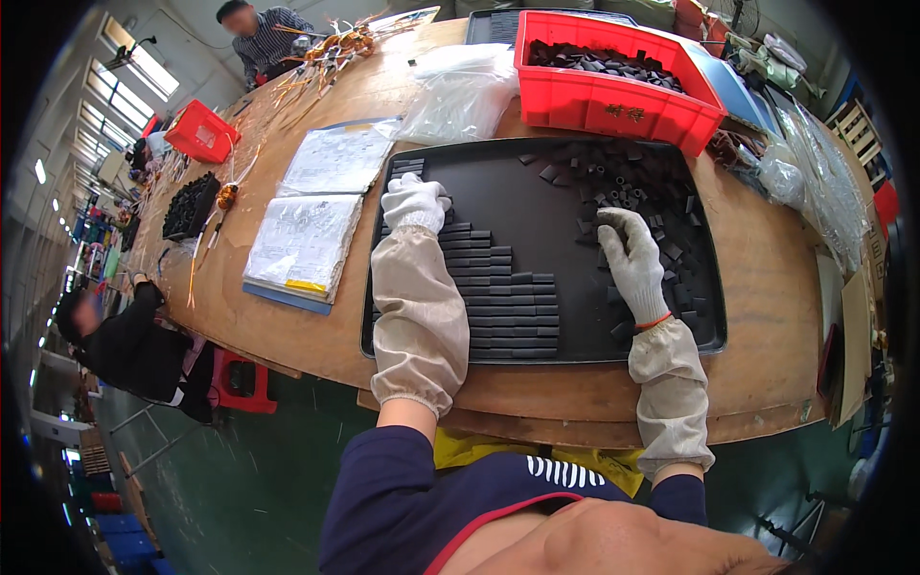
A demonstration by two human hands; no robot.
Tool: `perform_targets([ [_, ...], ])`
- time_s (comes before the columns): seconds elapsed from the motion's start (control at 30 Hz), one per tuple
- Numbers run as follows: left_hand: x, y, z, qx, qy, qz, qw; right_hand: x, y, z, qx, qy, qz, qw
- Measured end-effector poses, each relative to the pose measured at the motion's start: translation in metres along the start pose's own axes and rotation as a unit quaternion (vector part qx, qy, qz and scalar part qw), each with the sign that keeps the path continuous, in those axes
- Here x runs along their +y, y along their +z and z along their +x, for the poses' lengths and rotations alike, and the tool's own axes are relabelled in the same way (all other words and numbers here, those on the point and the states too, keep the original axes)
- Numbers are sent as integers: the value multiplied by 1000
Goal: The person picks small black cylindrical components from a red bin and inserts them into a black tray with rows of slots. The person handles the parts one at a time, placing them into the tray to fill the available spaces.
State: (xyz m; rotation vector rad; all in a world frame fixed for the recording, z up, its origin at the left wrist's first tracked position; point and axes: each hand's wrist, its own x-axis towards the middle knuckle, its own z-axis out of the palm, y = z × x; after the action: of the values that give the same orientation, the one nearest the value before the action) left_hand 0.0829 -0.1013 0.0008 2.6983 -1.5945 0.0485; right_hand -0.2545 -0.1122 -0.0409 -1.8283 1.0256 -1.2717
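A black tray (537, 206) lies before me on the wooden table. Short black tubes (508, 311) fill its left side in neat rows, while loose black tubes (623, 172) are heaped along its right. My left hand (415, 203), in a white knit glove, rests at the upper end of the rows with its fingers curled; anything inside them is hidden. Over the loose heap is my right hand (632, 259), gloved too. Its fingers are bent, with a gap between thumb and forefinger, and the tips are close to some tubes.
Behind the tray stands a red bin (613, 110) of black pieces, beside clear plastic bags (460, 101). Sheets in plastic sleeves (307, 240) lie to the left. Farther off are a small red box (201, 132), a black tray (190, 206), wired coils (345, 46) and two people.
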Motion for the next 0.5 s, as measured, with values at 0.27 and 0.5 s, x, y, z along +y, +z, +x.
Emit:
perform_targets([
  [0.27,2,4,15,-40,-138,-166,975,3,0,1,24,-21,-1,999],
  [0.5,11,12,-1,148,149,-77,975,8,-7,7,104,-26,-11,994],
])
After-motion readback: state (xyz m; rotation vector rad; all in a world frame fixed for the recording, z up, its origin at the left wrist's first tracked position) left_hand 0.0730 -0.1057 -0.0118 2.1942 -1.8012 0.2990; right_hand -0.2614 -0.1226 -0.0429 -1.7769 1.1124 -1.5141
